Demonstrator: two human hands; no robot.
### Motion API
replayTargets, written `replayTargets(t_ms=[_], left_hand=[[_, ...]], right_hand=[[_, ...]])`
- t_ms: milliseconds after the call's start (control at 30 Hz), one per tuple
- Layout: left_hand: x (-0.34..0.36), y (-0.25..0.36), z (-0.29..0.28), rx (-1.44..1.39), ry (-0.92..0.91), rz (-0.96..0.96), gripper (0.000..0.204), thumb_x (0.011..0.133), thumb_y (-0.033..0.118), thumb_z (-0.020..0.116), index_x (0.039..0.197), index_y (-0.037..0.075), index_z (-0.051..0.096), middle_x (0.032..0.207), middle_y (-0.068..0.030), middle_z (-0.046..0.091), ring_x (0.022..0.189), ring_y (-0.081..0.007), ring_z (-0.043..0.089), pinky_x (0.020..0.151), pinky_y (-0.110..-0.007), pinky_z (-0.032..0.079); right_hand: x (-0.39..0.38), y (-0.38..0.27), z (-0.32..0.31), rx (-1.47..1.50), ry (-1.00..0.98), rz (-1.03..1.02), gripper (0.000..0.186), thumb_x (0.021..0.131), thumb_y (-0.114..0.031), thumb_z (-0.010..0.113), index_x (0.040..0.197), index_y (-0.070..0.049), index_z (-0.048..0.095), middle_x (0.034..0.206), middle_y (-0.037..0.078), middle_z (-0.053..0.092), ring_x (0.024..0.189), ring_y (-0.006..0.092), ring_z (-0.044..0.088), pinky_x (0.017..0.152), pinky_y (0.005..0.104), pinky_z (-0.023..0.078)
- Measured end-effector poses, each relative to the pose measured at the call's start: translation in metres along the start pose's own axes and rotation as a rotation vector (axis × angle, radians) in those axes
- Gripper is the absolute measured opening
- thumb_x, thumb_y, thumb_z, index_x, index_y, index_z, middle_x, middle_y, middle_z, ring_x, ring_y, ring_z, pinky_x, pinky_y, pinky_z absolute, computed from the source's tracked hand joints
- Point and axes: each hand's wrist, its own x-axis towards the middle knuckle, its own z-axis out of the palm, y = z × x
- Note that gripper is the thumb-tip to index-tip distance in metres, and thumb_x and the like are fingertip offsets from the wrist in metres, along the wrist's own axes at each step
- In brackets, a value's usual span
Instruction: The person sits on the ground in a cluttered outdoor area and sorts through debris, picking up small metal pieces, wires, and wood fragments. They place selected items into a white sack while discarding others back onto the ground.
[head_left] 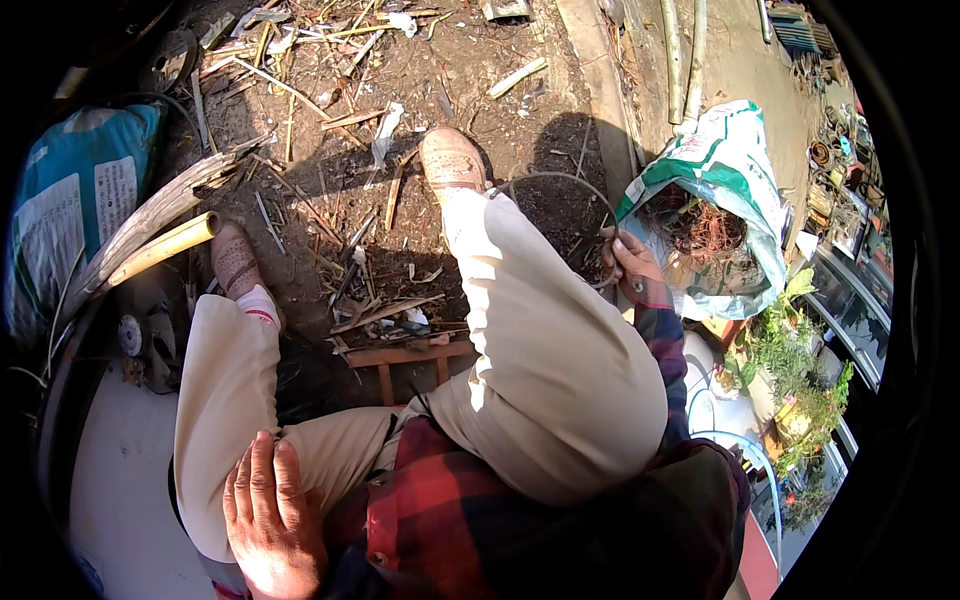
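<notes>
My right hand (635, 266) is closed on the edge of a thin, dark round hoop (558, 176), beyond my right knee. I cannot tell whether the hoop is wire or a bent strip. Part of it is hidden behind my trouser leg. Beside that hand stands an open white-and-green sack (745, 190), with a tangle of reddish-brown strands (708, 230) inside. My left hand (268, 510) lies flat on my left thigh, fingers stretched out and holding nothing.
Split sticks and scraps (385, 310) litter the dirt around my shoes. At the left are a blue-green sack (115, 185), a weathered branch (140, 220) and a yellow bamboo pole (165, 248). Low wooden slats (410, 353) lie between my legs. Plants (790, 360) grow at the right.
</notes>
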Motion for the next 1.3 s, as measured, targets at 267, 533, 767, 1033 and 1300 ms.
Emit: replayTargets(t_ms=[267, 533, 767, 1033, 1300], left_hand=[[0.006, 0.006, -0.003, 0.027, -0.044, 0.006, 0.07, 0.064, 0.001, 0.068, 0.129, 0.004, 0.044, 0.131, -0.017, 0.049, 0.114, -0.0357, 0.052, 0.095, -0.046, 0.041], [0.01, 0.017, -0.006, 0.028, -0.09, -0.035, 0.067, 0.062, 0.001, 0.068, 0.125, 0.004, 0.047, 0.131, -0.016, 0.049, 0.113, -0.0354, 0.052, 0.095, -0.046, 0.041], [0.013, 0.009, -0.002, 0.003, -0.074, 0.004, 0.066, 0.061, 0.001, 0.068, 0.124, 0.004, 0.048, 0.13, -0.0164, 0.049, 0.112, -0.0356, 0.052, 0.095, -0.046, 0.041], [0.013, 0.007, -0.002, 0.003, -0.084, -0.025, 0.066, 0.061, 0.001, 0.066, 0.124, 0.004, 0.047, 0.13, -0.0173, 0.049, 0.112, -0.0356, 0.052, 0.095, -0.047, 0.041], [0.013, 0.005, -0.003, 0.018, -0.063, 0.008, 0.064, 0.062, 0.002, 0.065, 0.123, 0.002, 0.047, 0.129, -0.0186, 0.05, 0.111, -0.0362, 0.053, 0.095, -0.047, 0.041]], right_hand=[[-0.017, 0.146, -0.063, -0.846, 0.005, 0.5, 0.025, 0.085, -0.021, 0.061, 0.104, -0.006, 0.063, 0.084, 0.013, 0.063, 0.074, 0.025, 0.058, 0.065, 0.0329, 0.045], [0.097, 0.017, 0.052, -0.809, 0.123, -0.189, 0.017, 0.082, -0.016, 0.066, 0.095, -0.004, 0.064, 0.08, 0.014, 0.064, 0.073, 0.0261, 0.062, 0.069, 0.0322, 0.049], [0.189, -0.024, 0.117, -1.447, 0.262, -0.563, 0.051, 0.064, -0.013, 0.079, 0.108, -0.006, 0.054, 0.113, 0.017, 0.057, 0.101, 0.0362, 0.059, 0.083, 0.0415, 0.05], [0.184, -0.002, 0.109, -1.267, 0.343, -0.587, 0.028, 0.08, -0.015, 0.067, 0.106, -0.012, 0.058, 0.1, 0.014, 0.06, 0.088, 0.0351, 0.061, 0.075, 0.0425, 0.051], [0.223, -0.007, 0.073, -0.558, 0.559, -0.567, 0.019, 0.082, -0.017, 0.066, 0.089, 0.0, 0.067, 0.089, 0.014, 0.063, 0.078, 0.0232, 0.063, 0.071, 0.0338, 0.05]])
